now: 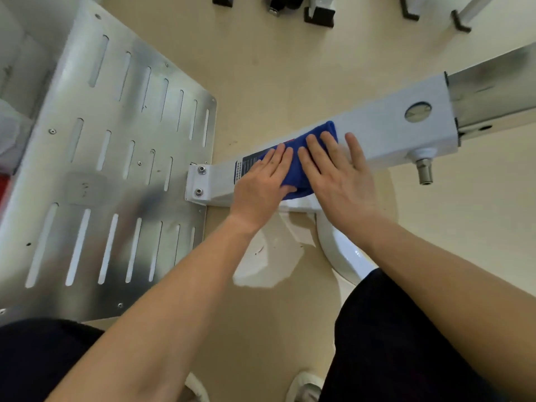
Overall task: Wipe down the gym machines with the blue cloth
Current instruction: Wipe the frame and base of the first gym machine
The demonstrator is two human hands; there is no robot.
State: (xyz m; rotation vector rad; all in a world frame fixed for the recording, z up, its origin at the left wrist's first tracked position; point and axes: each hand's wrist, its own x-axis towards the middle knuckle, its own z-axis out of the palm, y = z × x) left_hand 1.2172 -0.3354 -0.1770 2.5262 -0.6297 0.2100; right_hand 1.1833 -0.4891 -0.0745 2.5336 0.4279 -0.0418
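Observation:
A blue cloth lies draped over the white square beam of a gym machine, partly covering a dark label on it. My left hand presses flat on the cloth's left part, fingers straight. My right hand lies flat on the cloth's right part, its outer fingers reaching onto the bare beam. Most of the cloth is hidden under both hands.
A slotted metal footplate is bolted to the beam's left end. A steel inner rail and a knob pin sit on the right. Black machine feet stand on the beige floor at the top. My dark-trousered legs and white shoes are below.

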